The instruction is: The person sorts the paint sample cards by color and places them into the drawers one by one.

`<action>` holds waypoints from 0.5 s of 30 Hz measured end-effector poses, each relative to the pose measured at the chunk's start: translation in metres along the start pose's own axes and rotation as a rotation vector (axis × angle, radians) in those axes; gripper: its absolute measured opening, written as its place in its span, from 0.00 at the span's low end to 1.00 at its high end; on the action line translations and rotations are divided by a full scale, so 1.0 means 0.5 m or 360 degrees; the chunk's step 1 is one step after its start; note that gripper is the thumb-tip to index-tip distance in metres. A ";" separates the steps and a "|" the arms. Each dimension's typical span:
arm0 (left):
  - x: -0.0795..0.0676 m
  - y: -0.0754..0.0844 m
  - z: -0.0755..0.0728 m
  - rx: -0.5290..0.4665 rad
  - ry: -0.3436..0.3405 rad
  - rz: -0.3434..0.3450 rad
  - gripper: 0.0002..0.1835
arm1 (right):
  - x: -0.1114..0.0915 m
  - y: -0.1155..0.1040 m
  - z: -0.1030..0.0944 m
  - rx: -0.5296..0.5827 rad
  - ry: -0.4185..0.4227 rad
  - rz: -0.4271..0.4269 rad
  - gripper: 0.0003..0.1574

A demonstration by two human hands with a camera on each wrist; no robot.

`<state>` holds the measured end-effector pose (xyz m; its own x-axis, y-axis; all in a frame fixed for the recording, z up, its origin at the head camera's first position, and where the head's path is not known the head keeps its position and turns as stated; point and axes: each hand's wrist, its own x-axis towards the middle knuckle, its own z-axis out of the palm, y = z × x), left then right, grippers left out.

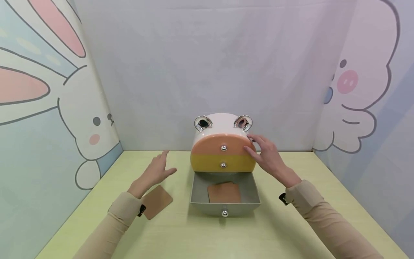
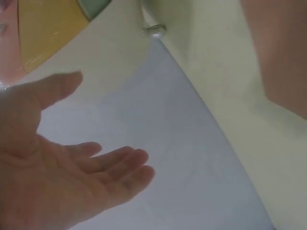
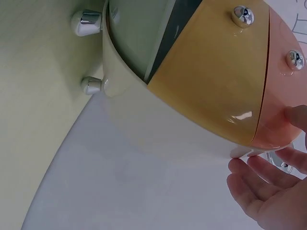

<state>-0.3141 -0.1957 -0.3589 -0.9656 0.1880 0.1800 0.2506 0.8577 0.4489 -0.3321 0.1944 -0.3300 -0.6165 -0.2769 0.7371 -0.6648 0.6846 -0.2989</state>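
A small frog-shaped drawer cabinet (image 1: pixel 223 124) stands upright on the table, white with two shiny eye rings on top. Its orange drawer (image 1: pixel 207 144) and yellow drawer (image 1: pixel 205 163) are closed. Below them, the grey drawer (image 1: pixel 207 209) is pulled out, with brown rounded-corner cards (image 1: pixel 224 193) lying inside. My right hand (image 1: pixel 271 156) is at the cabinet's upper right, thumb on the orange front and relaxed fingers (image 3: pixel 273 168) along the white side. Left of the cabinet, my left hand (image 1: pixel 155 172) hovers with nothing in it, fingers loosely spread. Beneath that wrist lies another brown card (image 1: pixel 159 202).
Round silver knobs (image 1: pixel 224 213) stick out from the drawer fronts. The pale yellow-green table (image 1: pixel 181 237) ends at a whitish back wall (image 1: pixel 155 79). Side panels with a cartoon rabbit (image 1: pixel 77 118) and another cartoon figure (image 1: pixel 365 86) enclose it.
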 end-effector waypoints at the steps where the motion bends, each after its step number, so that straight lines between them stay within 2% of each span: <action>1: -0.010 -0.008 0.003 0.0020 -0.0096 -0.0054 0.46 | 0.000 -0.001 0.000 0.0000 -0.0005 0.0008 0.28; 4: -0.040 -0.027 0.013 0.0028 -0.0309 -0.0168 0.53 | 0.000 -0.001 -0.001 -0.0006 -0.0023 0.0027 0.28; 6: -0.059 -0.039 0.019 0.0066 -0.0394 -0.0204 0.53 | -0.001 -0.001 -0.001 -0.0012 -0.0039 0.0037 0.28; 11: -0.097 -0.060 0.034 0.0229 -0.0512 -0.0242 0.51 | -0.002 -0.001 -0.001 -0.0014 -0.0067 0.0053 0.28; 15: -0.111 -0.063 0.045 0.0258 -0.0555 -0.0290 0.55 | -0.003 -0.001 -0.001 -0.0009 -0.0065 0.0049 0.29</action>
<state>-0.2702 -0.2224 -0.4026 -0.9659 0.1532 -0.2089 0.0865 0.9508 0.2974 -0.3308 0.1950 -0.3307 -0.6533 -0.2827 0.7023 -0.6429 0.6971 -0.3174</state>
